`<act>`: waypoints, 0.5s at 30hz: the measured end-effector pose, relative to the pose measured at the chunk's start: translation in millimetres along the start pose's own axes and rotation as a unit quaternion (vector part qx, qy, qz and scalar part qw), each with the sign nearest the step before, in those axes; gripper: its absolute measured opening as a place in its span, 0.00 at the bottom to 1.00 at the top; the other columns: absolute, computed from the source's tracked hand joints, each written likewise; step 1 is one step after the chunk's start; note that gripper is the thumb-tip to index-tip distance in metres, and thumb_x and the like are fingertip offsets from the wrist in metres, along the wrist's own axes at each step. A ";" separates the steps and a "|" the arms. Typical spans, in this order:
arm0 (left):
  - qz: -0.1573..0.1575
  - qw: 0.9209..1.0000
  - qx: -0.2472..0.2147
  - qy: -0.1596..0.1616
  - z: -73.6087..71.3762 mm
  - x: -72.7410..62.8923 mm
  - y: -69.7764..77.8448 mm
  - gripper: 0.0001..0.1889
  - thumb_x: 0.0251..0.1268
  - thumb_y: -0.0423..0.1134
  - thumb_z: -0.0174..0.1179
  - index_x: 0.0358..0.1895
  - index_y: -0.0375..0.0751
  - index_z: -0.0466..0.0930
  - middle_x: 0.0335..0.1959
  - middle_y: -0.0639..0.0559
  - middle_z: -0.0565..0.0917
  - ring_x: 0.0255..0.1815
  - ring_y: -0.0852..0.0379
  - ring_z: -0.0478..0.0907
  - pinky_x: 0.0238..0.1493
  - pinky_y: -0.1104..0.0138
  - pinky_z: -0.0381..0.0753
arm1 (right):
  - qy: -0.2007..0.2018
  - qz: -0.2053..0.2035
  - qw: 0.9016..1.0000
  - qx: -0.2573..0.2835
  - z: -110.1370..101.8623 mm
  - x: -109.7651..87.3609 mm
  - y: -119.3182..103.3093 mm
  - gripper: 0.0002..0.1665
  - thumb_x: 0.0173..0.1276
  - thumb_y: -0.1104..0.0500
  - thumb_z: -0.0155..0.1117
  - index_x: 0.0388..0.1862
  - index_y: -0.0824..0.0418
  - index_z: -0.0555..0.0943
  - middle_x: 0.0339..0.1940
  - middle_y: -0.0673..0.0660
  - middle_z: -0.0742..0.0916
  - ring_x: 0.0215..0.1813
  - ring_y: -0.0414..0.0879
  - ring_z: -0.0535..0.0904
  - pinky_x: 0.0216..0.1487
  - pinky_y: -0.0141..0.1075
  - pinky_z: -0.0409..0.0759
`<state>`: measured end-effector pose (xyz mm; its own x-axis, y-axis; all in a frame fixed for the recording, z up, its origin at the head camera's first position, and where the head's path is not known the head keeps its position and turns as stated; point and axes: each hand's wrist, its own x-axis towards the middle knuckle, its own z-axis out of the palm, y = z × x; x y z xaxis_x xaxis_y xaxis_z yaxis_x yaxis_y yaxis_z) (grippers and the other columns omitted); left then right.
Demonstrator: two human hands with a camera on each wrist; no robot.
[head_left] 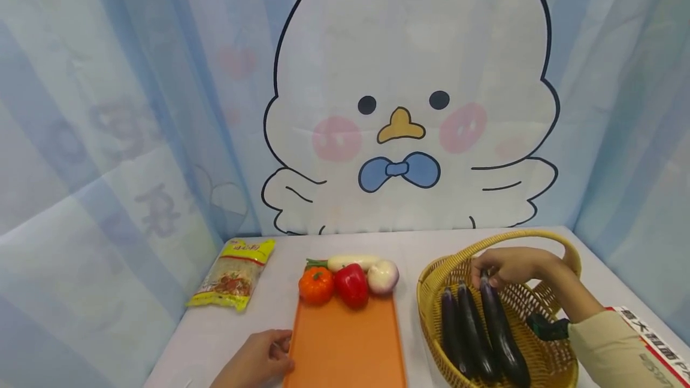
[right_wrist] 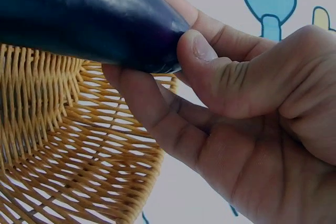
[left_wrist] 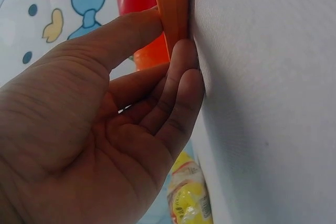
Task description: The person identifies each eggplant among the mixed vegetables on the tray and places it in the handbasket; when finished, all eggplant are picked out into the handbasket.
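Note:
Three dark purple eggplants lie side by side in a wicker basket (head_left: 431, 331). My right hand (head_left: 509, 266) reaches under the basket's handle and pinches the rightmost eggplant (head_left: 504, 337) by its stem end. In the right wrist view, the thumb and fingers (right_wrist: 202, 51) close round the tip of that eggplant (right_wrist: 100, 19). The other two, a middle eggplant (head_left: 477, 334) and a left eggplant (head_left: 454, 334), lie beside it. At the left edge of an orange cutting board (head_left: 345, 346), my left hand (head_left: 261, 358) grips the rim, thumb above and fingertips (left_wrist: 185, 59) low by the table.
Along the board's far end sit an orange bell pepper (head_left: 316, 285), a red bell pepper (head_left: 352, 286), a white radish (head_left: 353, 262) and a purple-white round vegetable (head_left: 383, 276). A yellow food packet (head_left: 234, 274) lies at the left. The basket handle (head_left: 507, 236) arches over the right hand.

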<state>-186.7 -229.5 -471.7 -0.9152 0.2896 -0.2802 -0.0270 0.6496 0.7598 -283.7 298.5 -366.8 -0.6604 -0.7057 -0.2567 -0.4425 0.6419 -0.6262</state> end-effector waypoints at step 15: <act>-0.012 1.000 -0.013 0.000 0.6 1.5 -2.5 0.30 0.56 0.36 0.72 0.61 0.24 0.74 0.36 0.53 0.80 0.34 0.56 0.78 0.39 0.61 0.81 | -0.019 -0.012 0.999 0.043 5.0 9.7 16.3 0.22 0.53 0.79 0.52 0.42 0.62 0.81 0.37 0.54 0.80 0.28 0.40 0.69 0.27 0.32 0.70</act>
<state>-187.8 -230.2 -474.5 -0.9144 0.2740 -0.2980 -0.0587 0.6384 0.7674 -294.3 300.6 -383.2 -0.6265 -0.7320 -0.2677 -0.4024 0.5980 -0.6932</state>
